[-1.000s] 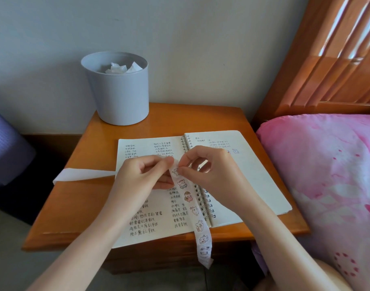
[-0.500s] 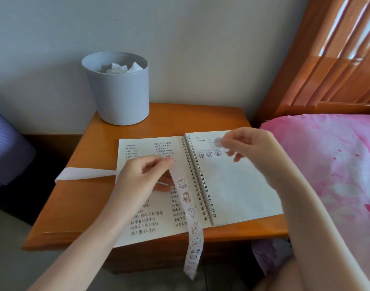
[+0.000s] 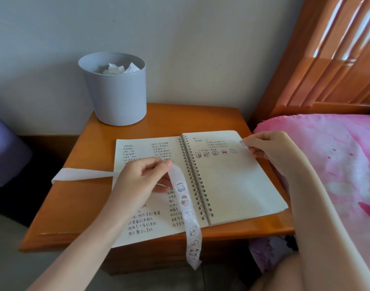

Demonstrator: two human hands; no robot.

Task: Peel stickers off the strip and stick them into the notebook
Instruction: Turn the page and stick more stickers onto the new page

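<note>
Strip (image 3: pixel 192 232): draped over the left page, loaded end hanging off the table (image 3: pixel 89 206) front, bare backing trailing left. Keeps the next stickers in reach.
Left hand (image 3: pixel 144 179): pinching the strip just above the top sticker, probably anchoring it.
Right hand (image 3: pixel 270 150): thumb and fingertip pinching one peeled sticker (image 3: pixel 243 142) at the right page's edge.
Sticker row (image 3: pixel 215 153): five across the right page; held one sits just past its right end. Contact with paper: cannot tell.
Notebook (image 3: pixel 232 185): open flat on the table.
Bin (image 3: pixel 117 95): back corner, crumpled paper inside.

Left hand (image 3: pixel 142 177) pinches strip (image 3: pixel 187 211); right hand (image 3: pixel 268 150) holds sticker (image 3: pixel 243 142) over notebook (image 3: pixel 232 185).
</note>
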